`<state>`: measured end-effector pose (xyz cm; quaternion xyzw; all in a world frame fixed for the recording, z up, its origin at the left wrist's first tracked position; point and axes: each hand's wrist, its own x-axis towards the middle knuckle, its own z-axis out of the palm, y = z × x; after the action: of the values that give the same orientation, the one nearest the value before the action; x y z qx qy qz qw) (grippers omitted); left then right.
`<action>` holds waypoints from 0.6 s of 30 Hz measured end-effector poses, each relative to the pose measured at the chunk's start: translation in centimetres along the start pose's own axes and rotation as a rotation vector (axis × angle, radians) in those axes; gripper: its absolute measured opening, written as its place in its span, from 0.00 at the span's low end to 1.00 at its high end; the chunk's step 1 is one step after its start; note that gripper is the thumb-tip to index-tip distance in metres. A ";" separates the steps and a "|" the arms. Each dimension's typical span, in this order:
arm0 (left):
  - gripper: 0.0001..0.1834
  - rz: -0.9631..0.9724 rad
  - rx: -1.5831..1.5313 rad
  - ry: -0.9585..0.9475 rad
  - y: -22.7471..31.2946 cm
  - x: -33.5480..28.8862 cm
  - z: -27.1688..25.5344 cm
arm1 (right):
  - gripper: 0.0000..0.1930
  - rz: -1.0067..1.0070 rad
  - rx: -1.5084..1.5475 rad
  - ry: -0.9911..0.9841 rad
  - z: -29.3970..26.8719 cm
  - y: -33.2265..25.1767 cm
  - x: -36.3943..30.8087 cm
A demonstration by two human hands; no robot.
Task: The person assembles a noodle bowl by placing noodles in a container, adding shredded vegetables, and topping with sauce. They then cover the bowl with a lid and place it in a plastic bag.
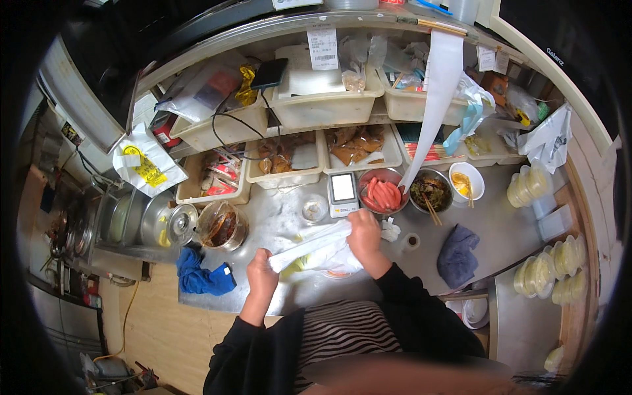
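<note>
A white plastic bag is pulled taut between my two hands above the steel counter. My left hand is closed on its left end, and my right hand grips the gathered right end higher up. The bag's lower part hangs over something with an orange rim, mostly hidden; yellow-green shows through or beside it. Just beyond my right hand stand a small digital scale and a steel bowl of pink-red sausages. A crumpled white tissue lies to the right of that hand.
A blue cloth and a glass pot of dark red sauce lie left; a grey-purple cloth lies right. Bowls of dark greens and yellow sauce stand behind. A long white strip hangs from the shelf above stocked bins.
</note>
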<state>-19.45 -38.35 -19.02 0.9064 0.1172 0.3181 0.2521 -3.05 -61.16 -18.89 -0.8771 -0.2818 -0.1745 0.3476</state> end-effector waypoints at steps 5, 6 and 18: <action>0.18 -0.167 0.432 0.016 -3.7 0.5 0.5 | 0.15 0.840 1.568 -0.535 1.5 -0.1 -0.5; 0.17 -0.186 0.316 0.094 -4.7 0.7 0.7 | 0.14 0.728 1.440 -0.499 1.6 -0.2 -0.6; 0.04 -0.631 -0.638 -0.261 -2.7 -1.9 2.0 | 0.17 0.732 0.859 -0.201 4.3 3.6 1.9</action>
<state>-19.78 -37.53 -22.78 0.7359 0.2508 0.1295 0.6155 1.08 -59.59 -22.77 -0.7100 -0.0370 0.1715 0.6820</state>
